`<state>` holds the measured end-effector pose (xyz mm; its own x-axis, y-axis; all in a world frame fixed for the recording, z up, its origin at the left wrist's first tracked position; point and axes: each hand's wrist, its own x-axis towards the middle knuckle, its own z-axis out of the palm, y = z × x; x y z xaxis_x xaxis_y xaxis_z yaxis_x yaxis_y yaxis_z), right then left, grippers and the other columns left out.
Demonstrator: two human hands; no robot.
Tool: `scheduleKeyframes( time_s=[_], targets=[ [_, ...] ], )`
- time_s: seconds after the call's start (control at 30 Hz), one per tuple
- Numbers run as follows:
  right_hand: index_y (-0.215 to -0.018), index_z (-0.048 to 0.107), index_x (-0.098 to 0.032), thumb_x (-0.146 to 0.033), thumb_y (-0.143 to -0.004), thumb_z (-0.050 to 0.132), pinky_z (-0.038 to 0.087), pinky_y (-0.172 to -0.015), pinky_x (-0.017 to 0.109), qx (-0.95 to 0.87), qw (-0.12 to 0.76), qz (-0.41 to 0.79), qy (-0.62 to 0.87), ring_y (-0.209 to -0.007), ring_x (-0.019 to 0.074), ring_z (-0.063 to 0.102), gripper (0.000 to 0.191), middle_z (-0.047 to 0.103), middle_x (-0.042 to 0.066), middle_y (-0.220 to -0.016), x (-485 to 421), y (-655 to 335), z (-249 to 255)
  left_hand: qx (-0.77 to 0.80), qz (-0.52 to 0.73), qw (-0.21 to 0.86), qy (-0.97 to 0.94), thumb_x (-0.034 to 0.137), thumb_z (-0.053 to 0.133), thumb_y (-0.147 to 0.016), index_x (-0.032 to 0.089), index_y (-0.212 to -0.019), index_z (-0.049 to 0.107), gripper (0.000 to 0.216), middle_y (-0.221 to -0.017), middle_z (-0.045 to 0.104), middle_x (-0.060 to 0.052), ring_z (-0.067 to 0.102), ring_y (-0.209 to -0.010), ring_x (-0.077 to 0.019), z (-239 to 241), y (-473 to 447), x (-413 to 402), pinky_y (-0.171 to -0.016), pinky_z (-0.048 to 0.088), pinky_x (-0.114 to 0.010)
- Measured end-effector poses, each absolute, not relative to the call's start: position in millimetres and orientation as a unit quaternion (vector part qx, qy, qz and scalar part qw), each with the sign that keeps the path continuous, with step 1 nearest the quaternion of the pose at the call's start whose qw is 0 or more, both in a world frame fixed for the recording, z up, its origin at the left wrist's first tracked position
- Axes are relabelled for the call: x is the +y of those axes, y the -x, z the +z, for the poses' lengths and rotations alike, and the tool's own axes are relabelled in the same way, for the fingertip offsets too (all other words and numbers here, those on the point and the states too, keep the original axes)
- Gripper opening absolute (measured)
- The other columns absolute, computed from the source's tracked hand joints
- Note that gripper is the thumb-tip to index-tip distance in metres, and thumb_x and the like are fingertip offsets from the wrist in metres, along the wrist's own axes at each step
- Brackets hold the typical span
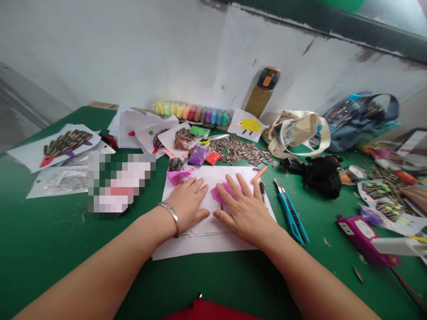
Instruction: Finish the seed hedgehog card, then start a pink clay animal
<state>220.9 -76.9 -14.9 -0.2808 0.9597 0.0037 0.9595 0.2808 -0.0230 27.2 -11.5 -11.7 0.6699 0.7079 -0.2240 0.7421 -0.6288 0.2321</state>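
Note:
My left hand [189, 203] lies flat, fingers spread, on a white sheet of paper [200, 246] that bears some drawn lines. A bracelet is round that wrist. My right hand [242, 209] also rests spread on the sheet, its fingers over a flat pink-purple piece [217, 194], perhaps clay, which they partly hide. Another pink-purple piece [178, 177] lies just beyond my left fingertips. Neither hand grips anything. Beside my right fingers are a black pen [262, 191] and an orange pointed tool [260, 173].
Blue craft knives [291, 213] lie right of the sheet. Behind are a pile of sunflower seeds [236, 149], coloured clay packets [199, 155], a bottle [262, 91] and a cloth bag [296, 133]. A seed hedgehog picture [66, 144] lies left; a purple power strip [365, 240] sits right.

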Motion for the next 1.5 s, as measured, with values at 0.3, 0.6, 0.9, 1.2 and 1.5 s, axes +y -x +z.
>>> scheduleKeyframes(
  time_s=[0.3, 0.6, 0.9, 1.2, 1.5],
  targets=[
    [-0.146, 0.04, -0.027, -0.066, -0.093, 0.018, 0.002, -0.112, 0.066, -0.794, -0.01, 0.029, 0.608, -0.146, 0.0364, 0.012, 0.069, 0.029, 0.009, -0.156, -77.4, -223.8, -12.8, 0.398, -0.078, 0.133, -0.904, 0.039, 0.056, -0.086, 0.009, -0.141, 0.041, 0.065, -0.152, 0.034, -0.02, 0.028, -0.14, -0.0382, -6.6, -29.0, -12.4, -0.111, 0.03, -0.055],
    [-0.147, 0.038, -0.023, -0.067, -0.092, 0.017, 0.002, -0.113, 0.065, -0.788, -0.006, 0.015, 0.616, -0.146, 0.0364, 0.008, 0.074, 0.022, 0.008, -0.159, -79.6, -225.8, -11.1, 0.401, -0.073, 0.129, -0.904, 0.041, 0.057, -0.086, 0.009, -0.141, 0.042, 0.066, -0.152, 0.034, -0.019, 0.028, -0.14, -0.0378, -8.8, -28.4, -12.5, -0.113, 0.028, -0.052],
    [-0.147, 0.038, -0.02, -0.066, -0.093, 0.018, 0.003, -0.113, 0.064, -0.794, -0.024, 0.037, 0.607, -0.145, 0.0363, 0.015, 0.074, 0.03, 0.009, -0.156, -77.4, -222.1, -20.0, 0.403, -0.085, 0.129, -0.902, 0.045, 0.054, -0.087, 0.01, -0.143, 0.038, 0.068, -0.154, 0.03, -0.019, 0.025, -0.141, -0.0375, -9.1, -29.3, -15.2, -0.112, 0.026, -0.052],
    [-0.146, 0.041, -0.022, -0.067, -0.092, 0.018, 0.002, -0.113, 0.063, -0.789, -0.016, -0.01, 0.615, -0.146, 0.0349, 0.007, 0.073, 0.02, 0.008, -0.159, -80.5, -220.4, -16.2, 0.384, -0.065, 0.117, -0.913, 0.047, 0.054, -0.086, 0.009, -0.14, 0.041, 0.067, -0.15, 0.036, -0.019, 0.031, -0.137, -0.0357, -11.1, -28.9, -13.3, -0.111, 0.028, -0.051],
    [-0.147, 0.038, -0.026, -0.066, -0.093, 0.018, 0.006, -0.112, 0.065, -0.756, -0.005, 0.023, 0.654, -0.146, 0.0354, 0.008, 0.07, 0.018, 0.006, -0.16, -86.4, -221.1, -23.1, 0.385, -0.07, 0.113, -0.913, 0.048, 0.054, -0.086, 0.01, -0.139, 0.041, 0.067, -0.149, 0.037, -0.019, 0.031, -0.137, -0.0355, -11.8, -28.5, -11.9, -0.111, 0.028, -0.049]
  ],
)
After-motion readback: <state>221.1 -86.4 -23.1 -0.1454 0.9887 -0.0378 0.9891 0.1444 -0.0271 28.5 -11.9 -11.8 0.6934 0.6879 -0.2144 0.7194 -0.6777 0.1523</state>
